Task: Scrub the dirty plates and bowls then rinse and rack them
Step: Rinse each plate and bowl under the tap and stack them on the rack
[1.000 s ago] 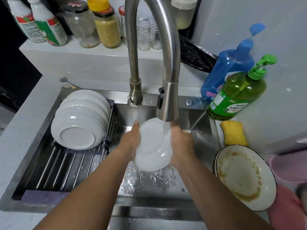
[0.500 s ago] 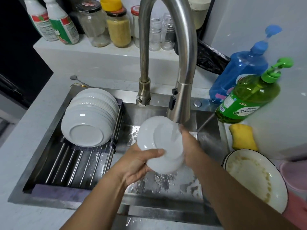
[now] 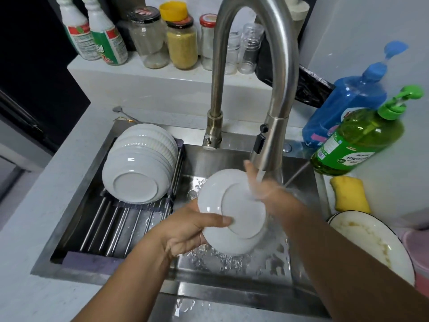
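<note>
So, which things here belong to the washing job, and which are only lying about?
Job: plate gripped by left hand and touched by right hand; faucet; sink; rack; bowls; dirty plate; sponge; green soap.

Lying about: jars; spray bottles; blue bottle; black bag.

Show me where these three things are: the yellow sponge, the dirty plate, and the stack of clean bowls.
yellow sponge (image 3: 350,195), head view, middle of its top face.
dirty plate (image 3: 362,238), head view, stained inner surface.
stack of clean bowls (image 3: 134,184), head view, base of the front bowl.
</note>
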